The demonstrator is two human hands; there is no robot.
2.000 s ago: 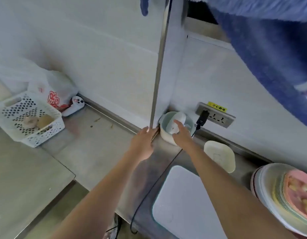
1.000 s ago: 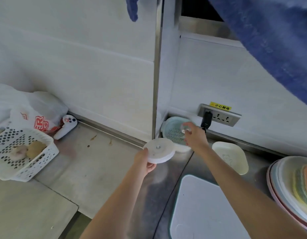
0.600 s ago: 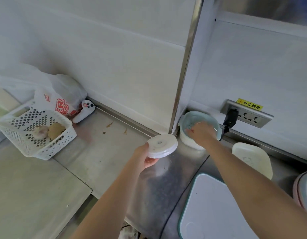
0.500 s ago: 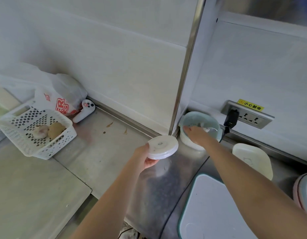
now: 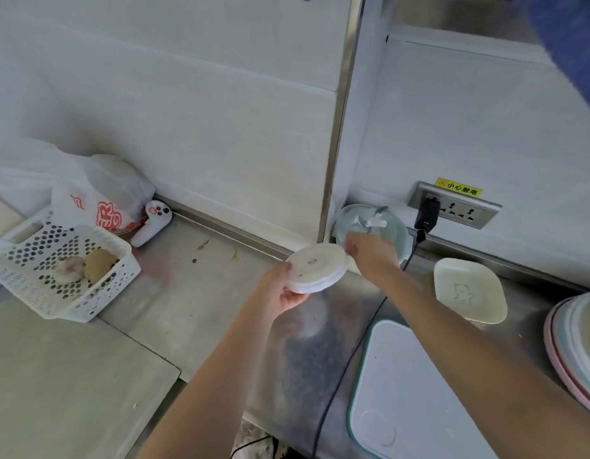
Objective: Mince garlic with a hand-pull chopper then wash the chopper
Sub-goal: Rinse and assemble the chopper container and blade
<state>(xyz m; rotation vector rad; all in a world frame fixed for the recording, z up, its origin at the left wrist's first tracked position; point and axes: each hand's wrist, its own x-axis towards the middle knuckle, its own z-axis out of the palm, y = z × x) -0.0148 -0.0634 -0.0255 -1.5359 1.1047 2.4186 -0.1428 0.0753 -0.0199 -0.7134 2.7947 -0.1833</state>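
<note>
The chopper's round white lid (image 5: 315,268) is off the bowl, and my left hand (image 5: 280,291) grips it from below at its near edge, above the steel counter. The pale green chopper bowl (image 5: 398,228) stands in the corner by the wall post, with the white blade shaft (image 5: 375,222) upright inside it. My right hand (image 5: 370,255) lies over the bowl's near rim with its fingers curled down at the rim's left side, next to the lid. A garlic bulb (image 5: 68,268) lies in the white basket (image 5: 35,301) at the far left.
A brown lump (image 5: 100,262) shares the basket. A plastic bag (image 5: 98,197) and a white controller (image 5: 153,221) sit by the wall. A white cutting board (image 5: 403,392), a cream dish (image 5: 469,293), stacked plates (image 5: 575,342) and a black plug (image 5: 428,215) with its cable are on the right.
My left hand lifted the lid off the bowl and holds it to the bowl's left. My right hand drew back from inside the bowl to its near rim, uncovering the blade shaft.
</note>
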